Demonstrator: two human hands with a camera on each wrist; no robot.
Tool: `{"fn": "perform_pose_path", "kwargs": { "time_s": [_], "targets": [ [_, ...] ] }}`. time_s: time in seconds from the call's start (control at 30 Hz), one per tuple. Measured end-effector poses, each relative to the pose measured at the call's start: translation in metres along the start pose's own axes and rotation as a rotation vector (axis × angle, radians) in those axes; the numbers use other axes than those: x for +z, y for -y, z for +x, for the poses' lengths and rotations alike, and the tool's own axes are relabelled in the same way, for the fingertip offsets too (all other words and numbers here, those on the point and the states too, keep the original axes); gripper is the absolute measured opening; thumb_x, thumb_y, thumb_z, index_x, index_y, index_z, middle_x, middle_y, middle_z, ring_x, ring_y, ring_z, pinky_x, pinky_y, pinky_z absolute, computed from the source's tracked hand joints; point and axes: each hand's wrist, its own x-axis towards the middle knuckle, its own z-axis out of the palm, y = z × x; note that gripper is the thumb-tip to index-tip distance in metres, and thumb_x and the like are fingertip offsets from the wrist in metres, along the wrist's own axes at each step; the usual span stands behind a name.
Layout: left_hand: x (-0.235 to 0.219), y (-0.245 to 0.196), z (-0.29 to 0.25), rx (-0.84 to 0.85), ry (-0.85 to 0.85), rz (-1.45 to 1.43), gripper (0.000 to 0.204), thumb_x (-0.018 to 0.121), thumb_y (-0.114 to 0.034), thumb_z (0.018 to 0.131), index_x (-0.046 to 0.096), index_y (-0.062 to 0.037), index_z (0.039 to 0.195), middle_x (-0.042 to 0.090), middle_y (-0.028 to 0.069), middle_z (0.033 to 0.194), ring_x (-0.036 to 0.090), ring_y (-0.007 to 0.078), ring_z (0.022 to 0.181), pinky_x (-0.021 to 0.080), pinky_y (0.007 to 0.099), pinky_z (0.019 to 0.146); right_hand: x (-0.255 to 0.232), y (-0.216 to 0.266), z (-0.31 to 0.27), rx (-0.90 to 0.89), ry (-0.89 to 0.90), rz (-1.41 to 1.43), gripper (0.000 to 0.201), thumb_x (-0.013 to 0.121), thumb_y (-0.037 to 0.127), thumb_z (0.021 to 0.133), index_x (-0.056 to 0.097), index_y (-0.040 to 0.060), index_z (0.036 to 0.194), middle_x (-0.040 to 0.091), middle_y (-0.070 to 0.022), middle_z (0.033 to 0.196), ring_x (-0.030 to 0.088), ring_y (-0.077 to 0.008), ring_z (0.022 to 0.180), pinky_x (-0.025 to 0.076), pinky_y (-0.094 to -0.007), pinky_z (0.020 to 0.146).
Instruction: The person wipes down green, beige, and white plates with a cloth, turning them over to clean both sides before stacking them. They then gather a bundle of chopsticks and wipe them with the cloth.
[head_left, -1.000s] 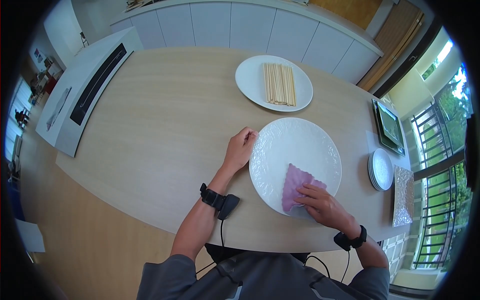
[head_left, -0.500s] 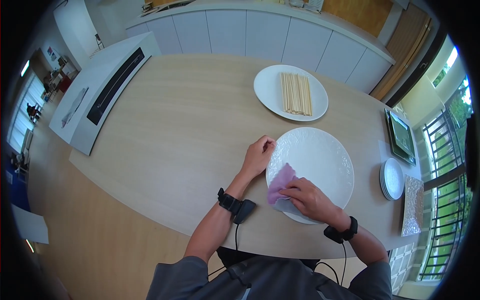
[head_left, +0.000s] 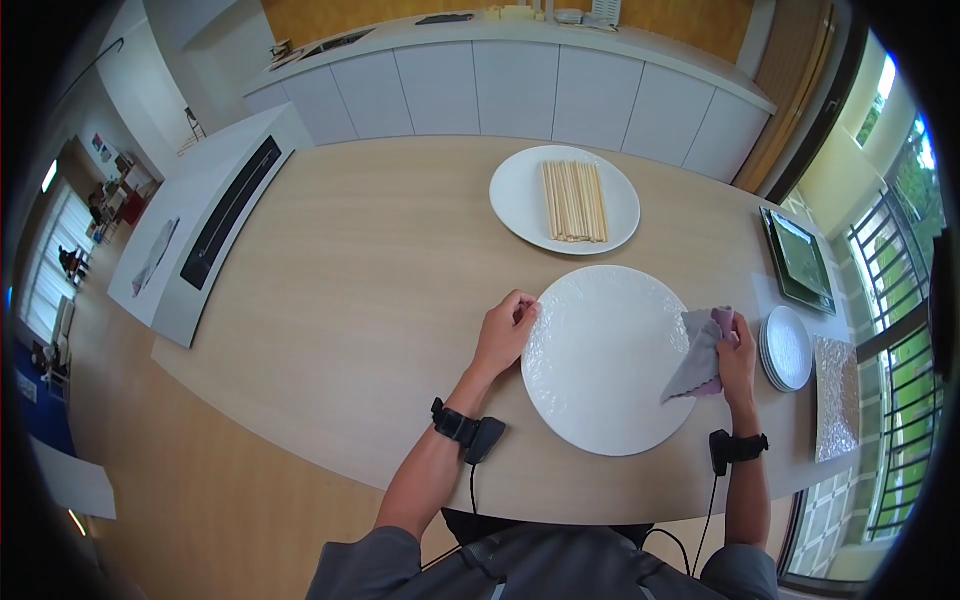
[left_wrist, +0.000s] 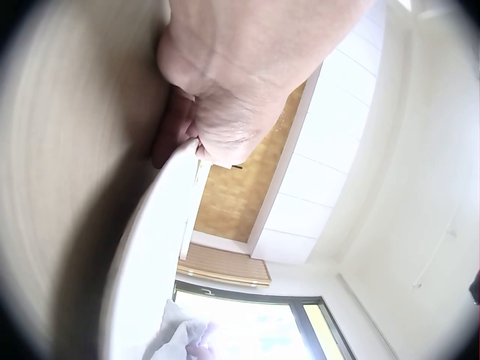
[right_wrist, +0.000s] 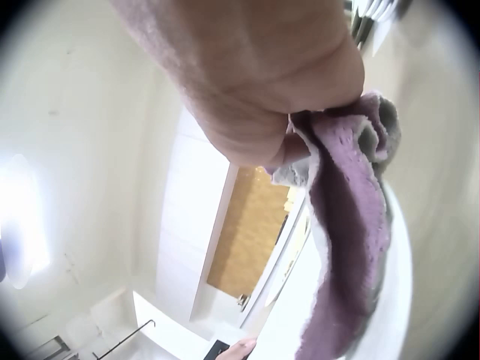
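Observation:
In the head view a large white plate (head_left: 605, 370) with a textured rim lies on the table in front of the person. The left hand (head_left: 503, 335) pinches its left edge; in the left wrist view the plate's edge (left_wrist: 154, 232) sits between thumb and fingers. At the plate's right side the right hand (head_left: 738, 365) grips a cloth (head_left: 697, 362), purple on one face and grey on the other. The cloth hangs loosely over the right rim, and the right wrist view shows its purple folds (right_wrist: 349, 202) drooping from the curled fingers.
Behind the large plate, a white plate (head_left: 515, 205) carries a row of thin pale sticks (head_left: 575, 203). To the right stand green trays (head_left: 800, 255), stacked small white plates (head_left: 788, 347) and a shiny textured tray (head_left: 836, 400). A white and black panel (head_left: 215, 230) borders the table's left end.
The right hand has carried the cloth from the plate's lower middle and left to its right rim, turning the cloth's grey face up. The left hand stays at the left edge.

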Motion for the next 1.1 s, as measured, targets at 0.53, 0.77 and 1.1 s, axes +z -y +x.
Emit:
{"fn": "perform_pose_path", "kwargs": {
  "time_s": [0.53, 0.77, 1.1],
  "targets": [
    [-0.023, 0.005, 0.001, -0.158, 0.246, 0.076, 0.029, 0.057, -0.025, 0.102, 0.066, 0.0023, 0.096, 0.060, 0.0006, 0.076, 0.051, 0.0081, 0.071, 0.043, 0.0259, 0.065, 0.006, -0.010, -0.004, 0.191, 0.150, 0.192, 0.036, 0.064, 0.026, 0.091, 0.065, -0.0041, 0.111, 0.066, -0.0059, 0.092, 0.058, -0.0118, 0.085, 0.046, -0.0273, 0.075],
    [-0.014, 0.002, -0.002, -0.127, 0.147, 0.044, 0.030, 0.057, -0.024, 0.103, 0.066, 0.0038, 0.098, 0.061, 0.0000, 0.080, 0.051, 0.0078, 0.075, 0.043, 0.0253, 0.069, -0.005, -0.003, 0.000, 0.138, 0.372, 0.087, 0.041, 0.076, 0.023, 0.085, 0.065, -0.0047, 0.113, 0.068, -0.0094, 0.101, 0.060, -0.0159, 0.093, 0.050, -0.0313, 0.084],
    [-0.001, -0.011, 0.004, -0.117, 0.144, 0.122, 0.030, 0.057, -0.025, 0.103, 0.066, 0.0028, 0.099, 0.061, -0.0021, 0.082, 0.050, 0.0066, 0.077, 0.043, 0.0241, 0.071, -0.012, -0.019, 0.002, 0.223, 0.389, 0.262, 0.033, 0.073, 0.009, 0.081, 0.064, -0.0037, 0.111, 0.068, -0.0068, 0.101, 0.061, -0.0143, 0.090, 0.051, -0.0303, 0.079]
  ]
}}
